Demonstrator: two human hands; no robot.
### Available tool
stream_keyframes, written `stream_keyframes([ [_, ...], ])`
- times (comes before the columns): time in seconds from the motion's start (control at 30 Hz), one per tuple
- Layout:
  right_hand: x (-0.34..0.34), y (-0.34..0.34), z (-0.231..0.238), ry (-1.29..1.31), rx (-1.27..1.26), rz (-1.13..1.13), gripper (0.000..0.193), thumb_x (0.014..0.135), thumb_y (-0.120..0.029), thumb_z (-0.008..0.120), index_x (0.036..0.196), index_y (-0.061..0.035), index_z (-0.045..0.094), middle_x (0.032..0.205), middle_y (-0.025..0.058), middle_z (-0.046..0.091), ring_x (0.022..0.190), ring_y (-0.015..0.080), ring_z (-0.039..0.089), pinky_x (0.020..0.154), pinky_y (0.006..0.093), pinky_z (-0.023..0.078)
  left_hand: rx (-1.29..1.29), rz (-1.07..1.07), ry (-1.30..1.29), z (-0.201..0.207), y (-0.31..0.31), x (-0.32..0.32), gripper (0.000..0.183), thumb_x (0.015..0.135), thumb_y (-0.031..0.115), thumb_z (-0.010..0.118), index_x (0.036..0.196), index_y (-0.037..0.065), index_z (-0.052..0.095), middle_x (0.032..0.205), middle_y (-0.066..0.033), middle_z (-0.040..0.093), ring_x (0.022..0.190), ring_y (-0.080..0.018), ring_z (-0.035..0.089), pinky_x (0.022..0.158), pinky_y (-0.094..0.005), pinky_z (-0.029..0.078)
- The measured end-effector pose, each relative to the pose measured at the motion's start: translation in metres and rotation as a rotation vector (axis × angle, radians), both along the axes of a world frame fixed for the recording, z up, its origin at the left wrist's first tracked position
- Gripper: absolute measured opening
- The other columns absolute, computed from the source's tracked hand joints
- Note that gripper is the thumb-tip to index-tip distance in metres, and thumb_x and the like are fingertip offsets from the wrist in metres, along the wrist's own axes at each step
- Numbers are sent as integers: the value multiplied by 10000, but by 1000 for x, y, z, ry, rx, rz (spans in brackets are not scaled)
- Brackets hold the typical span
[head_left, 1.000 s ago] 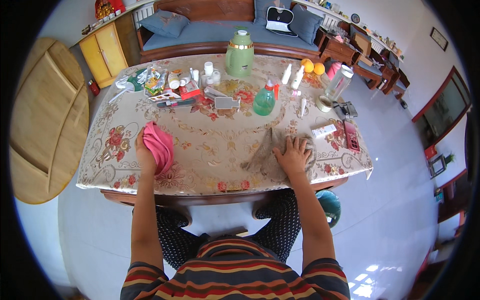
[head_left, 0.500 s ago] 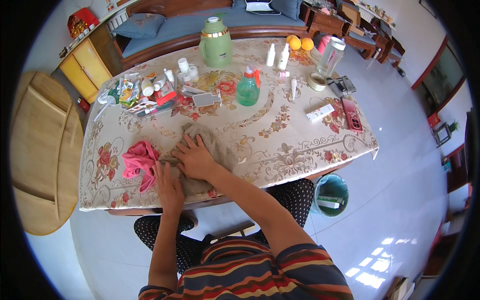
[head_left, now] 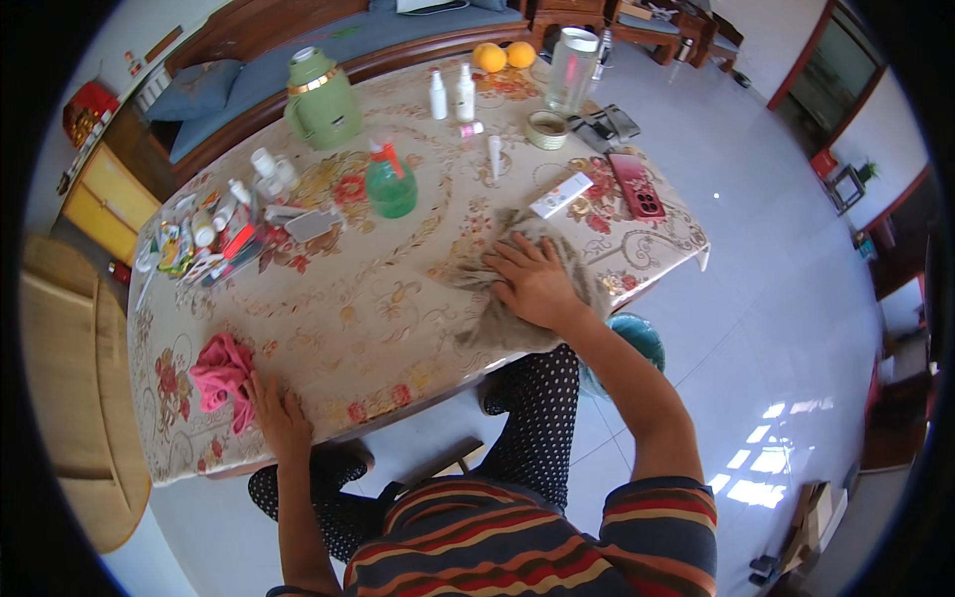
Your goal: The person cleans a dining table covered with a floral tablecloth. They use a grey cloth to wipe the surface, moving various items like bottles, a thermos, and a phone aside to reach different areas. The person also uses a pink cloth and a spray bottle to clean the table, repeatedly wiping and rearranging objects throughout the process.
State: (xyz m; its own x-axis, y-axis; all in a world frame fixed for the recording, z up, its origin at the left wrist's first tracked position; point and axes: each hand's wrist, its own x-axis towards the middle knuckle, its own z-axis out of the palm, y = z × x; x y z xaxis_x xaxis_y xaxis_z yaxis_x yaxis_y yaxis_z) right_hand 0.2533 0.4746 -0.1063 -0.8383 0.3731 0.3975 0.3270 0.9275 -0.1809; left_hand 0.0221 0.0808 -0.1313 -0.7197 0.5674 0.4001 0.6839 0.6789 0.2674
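My right hand [head_left: 537, 282] lies flat with fingers spread on a crumpled grey-brown cloth [head_left: 495, 324], pressing it against the flowered tablecloth [head_left: 348, 333] toward the right front of the table. Just beyond that cloth are a small white box [head_left: 562, 195] and a red phone [head_left: 637, 186] lying face down. Near the front left edge my left hand [head_left: 282, 418] rests on the tablecloth, its fingers stretched out and empty. Beside its fingertips is a bunched pink cloth [head_left: 223, 372]; whether they touch is hard to make out.
A green spray bottle [head_left: 391, 189] stands mid-table, a green thermos jug [head_left: 323, 104] behind it. At left sits a clear tray [head_left: 239, 261] of small bottles and packets. White bottles [head_left: 465, 95], oranges [head_left: 489, 57], a tape roll [head_left: 546, 129] and a clear jar [head_left: 571, 75] stand farther back.
My right hand has slid the grey-brown cloth from the left front across to the right. My left hand stays by the pink cloth. The whole view has shifted and tilted.
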Motion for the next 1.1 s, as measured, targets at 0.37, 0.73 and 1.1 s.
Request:
stream_keyframes([
  [0.37, 76, 90, -10, -2, 33, -392, 353, 842, -242, 526, 1173, -129, 578, 1265, 83, 529, 1250, 331, 406, 1023, 551, 292, -28, 3, 6, 9, 15, 7, 330, 916, 127, 461, 1210, -16, 511, 1406, -200, 372, 1345, -384, 266, 1087, -462, 227],
  [0.73, 2, 71, 17, 344, -246, 63, 326, 827, -235, 602, 1116, -83, 597, 1137, 134, 604, 1167, 345, 477, 974, 477, 370, -38, 11, -8, 8, 14, 8, 334, 918, 127, 456, 1203, -37, 511, 1385, -221, 394, 1327, -382, 302, 1081, -452, 243],
  [1.1, 0, 215, -19, -80, -104, -800, 462, 818, -233, 575, 1231, -47, 485, 1118, 143, 573, 1064, 312, 512, 881, 421, 424, -47, 13, -6, 3, 11, 6, 323, 920, 122, 459, 1193, -38, 522, 1360, -239, 414, 1305, -390, 331, 1079, -457, 251],
])
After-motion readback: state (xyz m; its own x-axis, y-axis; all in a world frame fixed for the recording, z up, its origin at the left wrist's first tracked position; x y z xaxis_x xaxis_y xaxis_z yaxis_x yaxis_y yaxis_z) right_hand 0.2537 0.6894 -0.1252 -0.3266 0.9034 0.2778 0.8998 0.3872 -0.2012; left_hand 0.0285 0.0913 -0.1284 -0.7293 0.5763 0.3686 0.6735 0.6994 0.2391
